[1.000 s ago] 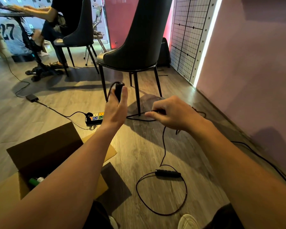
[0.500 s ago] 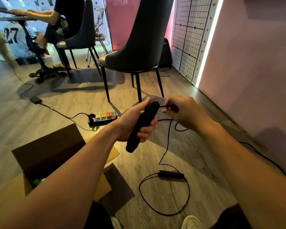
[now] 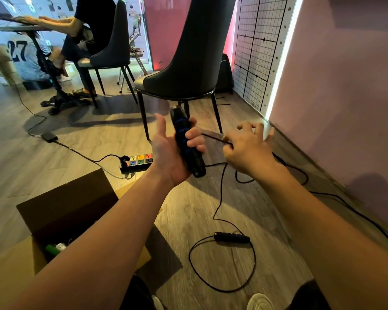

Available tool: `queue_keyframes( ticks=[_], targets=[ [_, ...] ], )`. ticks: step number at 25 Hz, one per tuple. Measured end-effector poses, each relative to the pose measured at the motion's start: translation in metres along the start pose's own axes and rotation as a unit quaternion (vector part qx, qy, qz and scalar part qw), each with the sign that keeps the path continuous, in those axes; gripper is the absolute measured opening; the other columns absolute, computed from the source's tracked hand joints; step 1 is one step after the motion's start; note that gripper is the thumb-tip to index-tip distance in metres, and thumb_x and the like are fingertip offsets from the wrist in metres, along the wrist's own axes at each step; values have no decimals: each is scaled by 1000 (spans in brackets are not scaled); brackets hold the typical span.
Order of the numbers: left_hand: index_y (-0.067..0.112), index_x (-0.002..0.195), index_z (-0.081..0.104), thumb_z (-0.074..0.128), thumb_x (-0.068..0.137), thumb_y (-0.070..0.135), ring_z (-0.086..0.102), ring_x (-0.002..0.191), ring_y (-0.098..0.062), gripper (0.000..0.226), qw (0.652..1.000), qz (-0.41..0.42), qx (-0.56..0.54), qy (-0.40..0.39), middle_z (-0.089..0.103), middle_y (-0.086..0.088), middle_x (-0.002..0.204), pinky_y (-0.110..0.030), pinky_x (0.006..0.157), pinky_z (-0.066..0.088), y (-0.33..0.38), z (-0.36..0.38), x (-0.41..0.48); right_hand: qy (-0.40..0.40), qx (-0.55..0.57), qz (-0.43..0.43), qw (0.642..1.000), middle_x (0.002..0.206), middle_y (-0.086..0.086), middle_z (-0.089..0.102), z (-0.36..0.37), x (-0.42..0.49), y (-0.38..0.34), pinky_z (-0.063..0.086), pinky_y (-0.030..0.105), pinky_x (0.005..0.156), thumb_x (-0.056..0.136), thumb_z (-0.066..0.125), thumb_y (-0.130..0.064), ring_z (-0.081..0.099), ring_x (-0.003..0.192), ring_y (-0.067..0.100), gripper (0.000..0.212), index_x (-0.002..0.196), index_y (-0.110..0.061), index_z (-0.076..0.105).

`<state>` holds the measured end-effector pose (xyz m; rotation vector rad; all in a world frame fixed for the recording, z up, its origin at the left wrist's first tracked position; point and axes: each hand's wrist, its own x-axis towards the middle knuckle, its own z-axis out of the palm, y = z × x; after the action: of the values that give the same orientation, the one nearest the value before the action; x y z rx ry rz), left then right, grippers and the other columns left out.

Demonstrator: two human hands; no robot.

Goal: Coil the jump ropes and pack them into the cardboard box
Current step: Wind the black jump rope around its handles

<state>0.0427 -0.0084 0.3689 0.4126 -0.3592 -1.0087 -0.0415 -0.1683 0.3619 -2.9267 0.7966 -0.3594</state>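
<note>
My left hand (image 3: pixel 168 153) grips a black jump rope handle (image 3: pixel 186 144) with blue bands, held nearly upright in front of me. My right hand (image 3: pixel 248 146) pinches the thin black rope (image 3: pixel 220 198) just right of the handle, its other fingers spread. The rope hangs down to the floor and loops around the second black handle (image 3: pixel 231 237) lying near my feet. The open cardboard box (image 3: pixel 63 211) stands at lower left; a green and white item (image 3: pixel 53 249) shows inside it.
A dark chair (image 3: pixel 188 63) stands just beyond my hands. A power strip (image 3: pixel 136 163) with coloured sockets and its cable lie on the wood floor. Another black cable (image 3: pixel 354 209) runs along the right wall. A seated person works at a desk, far left.
My left hand turned the handle from tilted to nearly upright and raised it. My right hand stayed on the rope beside the handle and spread its other fingers.
</note>
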Motion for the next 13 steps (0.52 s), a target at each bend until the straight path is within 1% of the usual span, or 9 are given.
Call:
queue_keyframes(
  ticks=[1, 2, 3, 4, 5, 7, 10, 11, 13],
  targets=[
    [12, 98, 56, 35, 90, 79, 45, 52, -9, 71, 998, 31, -46, 10, 43, 4, 68, -23, 52, 45, 0, 1, 2, -21, 1, -1, 1000, 145, 9, 35, 1, 0, -4, 8, 70, 113, 97, 40, -32, 19, 140, 39, 32, 125, -31, 55],
    [11, 99, 56, 38, 90, 77, 47, 54, -10, 70, 994, 65, -89, 24, 45, 3, 71, -24, 54, 47, 1, 2, 4, -42, 16, -13, 999, 142, 9, 36, 1, 0, -7, 15, 70, 113, 98, 40, -27, 22, 138, 39, 31, 125, -31, 54],
    [10, 101, 55, 39, 90, 75, 49, 56, -12, 68, 987, 102, -121, 43, 48, 2, 73, -25, 58, 49, 2, 1, 7, -72, 45, -37, 996, 138, 9, 41, 1, 0, -10, 28, 63, 112, 98, 40, -21, 31, 134, 37, 31, 124, -30, 55],
    [9, 105, 53, 40, 92, 72, 52, 59, -14, 65, 978, 141, -138, 70, 50, -1, 76, -26, 62, 52, 3, 1, 10, -115, 81, -64, 988, 133, 8, 47, -1, -3, -12, 39, 53, 106, 98, 40, -14, 41, 127, 34, 34, 122, -30, 58],
    [8, 111, 50, 40, 95, 68, 55, 62, -16, 62, 968, 181, -143, 103, 53, -4, 78, -29, 67, 54, 4, 0, 12, -163, 120, -86, 975, 128, 6, 53, -2, -6, -12, 46, 46, 97, 97, 40, -8, 50, 118, 30, 36, 118, -30, 61],
    [5, 119, 48, 39, 100, 60, 60, 68, -20, 59, 940, 254, -126, 189, 57, -9, 81, -34, 78, 57, 14, -7, 13, -232, 194, -90, 949, 117, 10, 61, -5, -12, -5, 53, 44, 83, 96, 39, -3, 59, 104, 32, 36, 105, -27, 63],
    [6, 127, 48, 43, 101, 55, 60, 80, -21, 56, 913, 291, -59, 279, 57, -8, 89, -35, 92, 52, 29, -23, 9, -245, 300, -52, 921, 109, 18, 64, -9, -16, 6, 55, 39, 67, 96, 33, -2, 67, 91, 34, 34, 92, -20, 62],
    [8, 127, 48, 44, 101, 54, 59, 82, -20, 53, 909, 288, -40, 298, 56, -7, 91, -33, 93, 52, 30, -25, 9, -236, 337, -40, 910, 107, 19, 66, -10, -16, 7, 53, 37, 64, 95, 32, 0, 71, 86, 32, 35, 91, -17, 62],
    [11, 118, 51, 46, 101, 52, 59, 82, -18, 44, 905, 282, 3, 318, 55, -6, 91, -31, 91, 52, 27, -23, 11, -212, 398, -13, 892, 101, 19, 70, -13, -15, 6, 51, 36, 62, 91, 31, 3, 74, 79, 31, 35, 90, -10, 64]
  ],
)
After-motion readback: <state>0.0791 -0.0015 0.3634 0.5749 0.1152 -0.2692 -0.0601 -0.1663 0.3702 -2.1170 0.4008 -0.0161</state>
